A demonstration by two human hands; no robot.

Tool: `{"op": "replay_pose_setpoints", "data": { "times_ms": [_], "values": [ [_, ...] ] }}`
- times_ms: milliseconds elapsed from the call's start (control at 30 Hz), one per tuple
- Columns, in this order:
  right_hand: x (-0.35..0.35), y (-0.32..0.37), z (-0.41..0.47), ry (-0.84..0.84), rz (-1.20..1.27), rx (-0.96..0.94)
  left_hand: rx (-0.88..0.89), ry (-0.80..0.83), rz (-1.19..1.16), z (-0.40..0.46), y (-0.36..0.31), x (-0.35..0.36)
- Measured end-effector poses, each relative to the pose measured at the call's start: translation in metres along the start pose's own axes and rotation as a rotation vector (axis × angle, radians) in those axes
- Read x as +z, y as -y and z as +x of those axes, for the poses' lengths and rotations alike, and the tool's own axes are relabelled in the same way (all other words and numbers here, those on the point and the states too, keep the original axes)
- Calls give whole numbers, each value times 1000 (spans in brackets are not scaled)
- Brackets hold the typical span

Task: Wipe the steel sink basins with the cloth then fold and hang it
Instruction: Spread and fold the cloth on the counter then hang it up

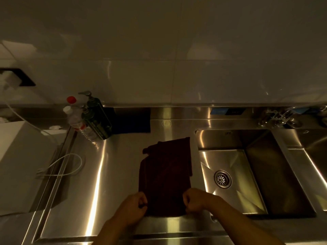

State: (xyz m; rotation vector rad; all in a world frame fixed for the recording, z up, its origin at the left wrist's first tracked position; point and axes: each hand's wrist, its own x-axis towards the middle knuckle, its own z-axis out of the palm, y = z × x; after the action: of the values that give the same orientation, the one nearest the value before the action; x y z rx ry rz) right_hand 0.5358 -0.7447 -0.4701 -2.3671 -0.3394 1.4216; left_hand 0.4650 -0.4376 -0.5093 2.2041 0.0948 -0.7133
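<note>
Cloth (165,174) between both gripping hands

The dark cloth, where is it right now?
The dark cloth lies on the steel counter, left of the sink basin; both hands pinch its near corners.

The cloth (166,174) is dark red, the sink (230,174) and counter (115,165) are shiny silver, one bottle (71,110) has a red cap, and the mat (132,119) is blue.
</note>
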Motion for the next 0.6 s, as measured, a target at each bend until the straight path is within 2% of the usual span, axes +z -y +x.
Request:
{"op": "replay_pose_setpoints", "data": {
  "times_ms": [167,233,300,467,533,600],
  "values": [
    [5,-4,0,149,-39,1,-31,42,0,-9,10,15],
    [-2,-3,0,136,-23,-1,-47,3,33,-5,6,12],
    [-12,-2,3,11,26,-21,-45,-70,80,3,-2,3],
    [-45,6,21,-456,151,-84,94,-192,222,42,-35,-20],
    [-57,10,32,-548,92,-109,137,-171,298,62,-46,-26],
    [-63,14,44,-555,-33,-100,157,-145,374,80,-55,-29]
  ]
}}
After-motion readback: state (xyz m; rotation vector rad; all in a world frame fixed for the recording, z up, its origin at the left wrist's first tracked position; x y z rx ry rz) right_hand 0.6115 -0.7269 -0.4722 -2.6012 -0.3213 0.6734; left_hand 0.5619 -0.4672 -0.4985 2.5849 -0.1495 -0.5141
